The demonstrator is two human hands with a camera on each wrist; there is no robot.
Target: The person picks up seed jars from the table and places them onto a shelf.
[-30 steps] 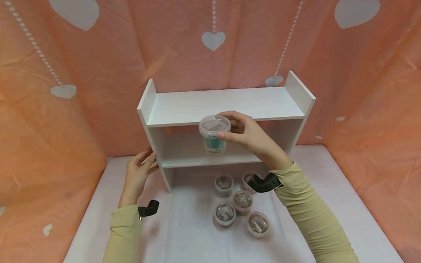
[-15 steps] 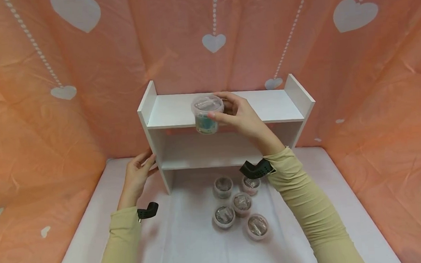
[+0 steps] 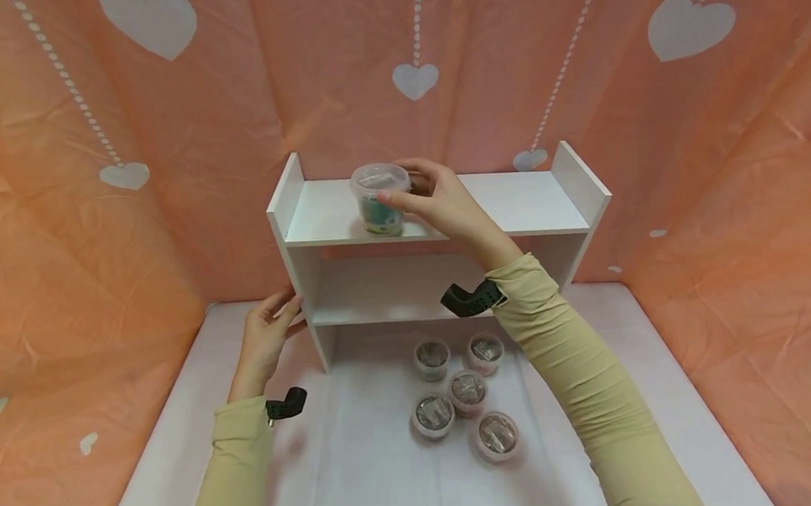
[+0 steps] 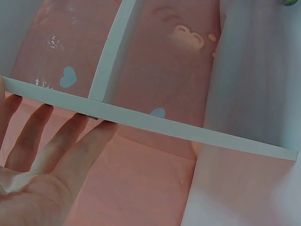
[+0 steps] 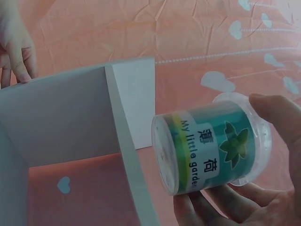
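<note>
My right hand [image 3: 448, 206] grips a clear lidded plastic tub [image 3: 380, 203] between thumb and fingers, at the left part of the top board of a white shelf unit [image 3: 410, 316]. In the right wrist view the tub [image 5: 211, 146] shows a green label with a leaf and the words "My little garden". Whether its base touches the board cannot be told. Against the outer left side of the unit rests my left hand [image 3: 265, 339]. The left wrist view shows the fingers [image 4: 70, 136] of that hand extended along the edge of the side panel [image 4: 155, 123].
Several similar lidded tubs [image 3: 468, 392] stand on the white-covered table [image 3: 366, 478] below and in front of the unit. A pink-orange cloth [image 3: 348, 75] with white hearts hangs behind and at both sides.
My right hand has raised the tub from in front of the middle shelf and carried it left to the top board. The left hand has stayed in place.
</note>
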